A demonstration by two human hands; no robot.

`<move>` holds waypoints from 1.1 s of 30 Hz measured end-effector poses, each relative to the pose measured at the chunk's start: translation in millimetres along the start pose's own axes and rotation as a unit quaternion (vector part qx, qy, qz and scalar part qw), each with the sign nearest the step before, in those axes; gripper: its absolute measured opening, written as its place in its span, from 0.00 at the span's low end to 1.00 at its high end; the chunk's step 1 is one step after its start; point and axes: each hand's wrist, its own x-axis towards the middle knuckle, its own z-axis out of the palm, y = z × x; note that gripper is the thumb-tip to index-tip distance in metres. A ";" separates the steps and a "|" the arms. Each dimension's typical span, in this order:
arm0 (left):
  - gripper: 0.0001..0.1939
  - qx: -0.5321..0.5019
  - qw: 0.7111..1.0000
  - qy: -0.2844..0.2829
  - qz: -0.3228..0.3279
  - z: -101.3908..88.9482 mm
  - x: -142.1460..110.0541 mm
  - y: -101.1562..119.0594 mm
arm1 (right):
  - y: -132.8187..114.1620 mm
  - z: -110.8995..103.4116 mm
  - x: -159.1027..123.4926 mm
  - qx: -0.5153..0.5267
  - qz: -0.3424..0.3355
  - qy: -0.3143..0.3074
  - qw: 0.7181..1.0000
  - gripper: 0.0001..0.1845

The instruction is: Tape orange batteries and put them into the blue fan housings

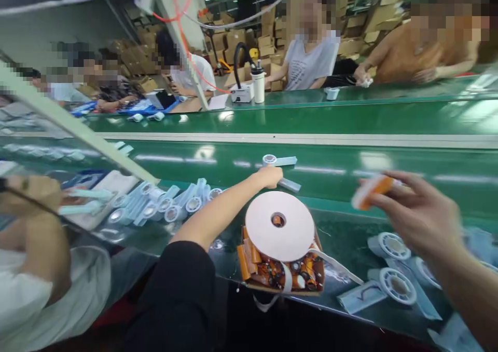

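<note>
My left hand point(271, 177) reaches out onto the green conveyor belt, its fingers curled and partly hidden. It closes on a light-blue plastic part whose flat handle point(290, 185) sticks out to the right. Just beyond lies another light-blue part with a round ring head point(269, 159). My right hand point(422, 212), raised over the right side of the bench, pinches a small orange piece with a white face point(371, 191); motion blurs it. Between my arms, a white tape roll point(268, 227) sits on a cardboard box point(317, 288) full of orange pieces and wires.
Several light-blue ring-headed parts point(397, 285) lie at right, and more point(171, 206) at left. A co-worker's arm point(42, 206) is close on my left. A slanted pale post point(78, 123) crosses the left. Across the belt sit other people, near a white bottle point(257, 84).
</note>
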 end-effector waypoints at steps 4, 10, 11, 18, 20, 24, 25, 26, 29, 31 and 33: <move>0.15 -0.007 0.996 -0.045 0.080 -0.5 17.6 -7.8 | 36.5 51.6 42.2 -0.068 0.025 -0.166 0.983 0.25; 0.16 -0.053 0.993 -0.015 0.105 -0.9 33.3 -25.5 | 80.9 108.0 76.6 -0.497 -0.025 -0.348 0.795 0.20; 0.16 -0.061 0.993 -0.004 0.098 0.2 32.6 -24.4 | 82.1 111.2 75.2 -0.528 -0.029 -0.366 0.766 0.20; 0.19 -0.104 0.991 0.025 0.084 -5.4 28.6 -0.9 | 72.0 131.2 72.8 -0.584 -0.020 -0.432 0.687 0.18; 0.21 -0.109 0.989 0.036 0.096 -19.1 17.3 2.8 | 61.8 130.9 78.2 -0.584 -0.023 -0.446 0.678 0.17; 0.27 -0.118 0.981 0.071 0.133 -41.8 -45.1 0.9 | 32.3 86.9 70.3 -0.540 -0.056 -0.429 0.722 0.18; 0.30 -0.115 0.979 0.071 0.156 -40.3 -68.5 -0.6 | 25.3 68.2 60.3 -0.506 -0.069 -0.404 0.759 0.18; 0.36 -0.105 0.973 0.058 0.199 -34.7 -93.4 -1.8 | 19.7 48.5 47.1 -0.463 -0.078 -0.373 0.800 0.18; 0.42 -0.012 0.970 0.045 0.237 0.6 -165.4 -4.0 | 12.7 -3.2 -2.2 -0.339 -0.069 -0.266 0.900 0.16; 0.36 0.007 0.978 0.084 0.191 28.1 -202.8 -8.3 | 15.2 -21.0 -31.8 -0.290 -0.048 -0.198 0.935 0.17; 0.32 -0.040 0.977 0.157 0.138 49.5 -231.5 -18.4 | 19.2 -20.6 -51.5 -0.262 -0.033 -0.158 0.951 0.18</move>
